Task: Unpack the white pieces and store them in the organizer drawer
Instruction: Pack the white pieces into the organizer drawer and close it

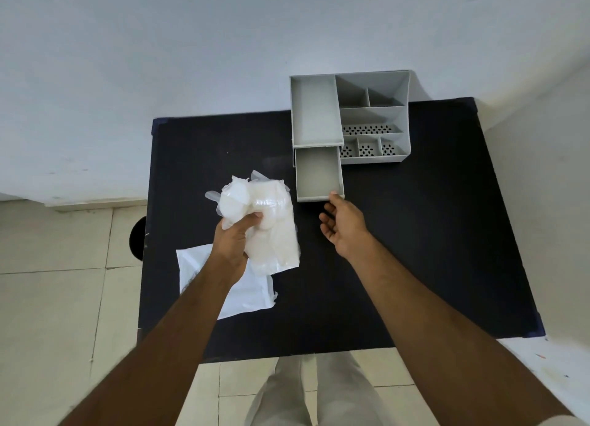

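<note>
Left hand (234,237) clamped on soft, crinkly, likely light wrapped white pieces (258,211), left of open drawer (319,176); right hand (343,224) fingers apart at drawer front. Grip bundle mid-body.

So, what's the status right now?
Left hand gripping bagged white pieces. Right hand open at the pulled-out, empty drawer. Nothing blocking.
</note>
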